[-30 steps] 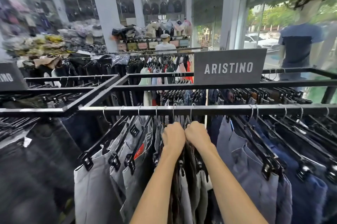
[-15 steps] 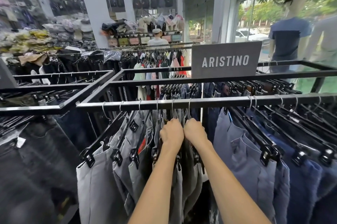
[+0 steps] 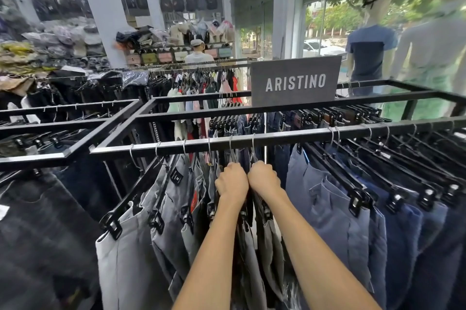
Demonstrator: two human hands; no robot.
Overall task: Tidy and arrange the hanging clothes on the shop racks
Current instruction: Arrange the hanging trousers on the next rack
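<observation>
A silver rail (image 3: 290,136) of a black metal rack carries trousers on black clip hangers. Grey trousers (image 3: 174,211) hang left of my hands, blue trousers (image 3: 332,211) to the right. My left hand (image 3: 232,182) and my right hand (image 3: 263,178) are side by side just under the rail, knuckles touching. Each one grips the top of a black hanger (image 3: 243,216) holding grey trousers in the middle of the row. The fingers curl over the hangers and are hidden from me.
A grey sign reading ARISTINO (image 3: 295,81) stands on the rack's far bar. Dark jeans (image 3: 37,221) fill the rack at left. Two mannequins (image 3: 370,42) stand by the window at right. A person in a cap (image 3: 198,54) stands behind further racks.
Both hands stay together on the middle hangers. The view has shifted, so the rack and hands sit a little higher and further right in the picture.
</observation>
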